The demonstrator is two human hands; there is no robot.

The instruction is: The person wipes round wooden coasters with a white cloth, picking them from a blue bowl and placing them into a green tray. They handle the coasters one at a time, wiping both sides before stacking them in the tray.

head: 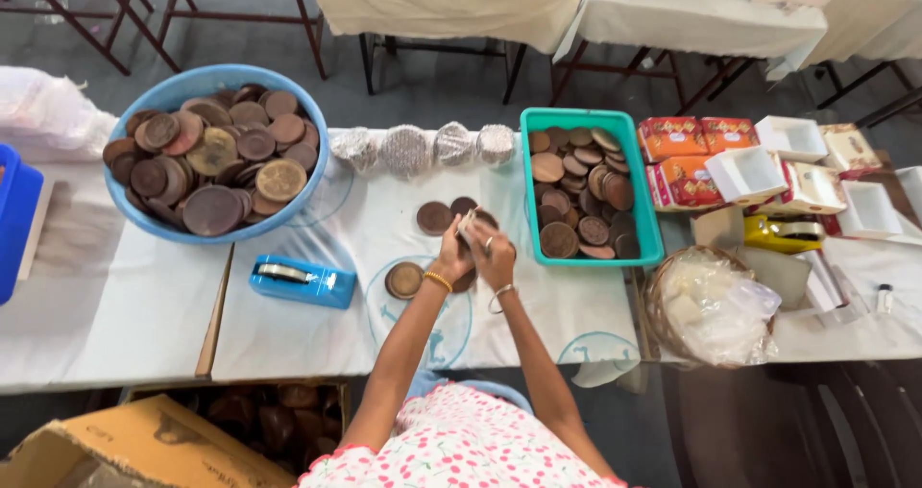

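Observation:
My left hand [451, 256] and my right hand [494, 257] meet over the white table cover [317, 325], both closed on a stack of brown discs with a silvery wrap [468, 227] around it. Loose brown discs [434, 217] lie on the cover just beyond my hands, and one more disc [403, 280] lies to the left of my left wrist. Several foil-wrapped stacks [405, 150] stand in a row at the far edge. Both wrists wear bangles.
A blue basin [197, 85] of brown discs sits far left, a teal tray [645, 221] of discs to the right. A blue tape dispenser [303, 280] lies left of my hands. Red and white boxes [744, 173], a yellow dispenser [783, 232] and a basket [656, 307] of plastic bags stand right.

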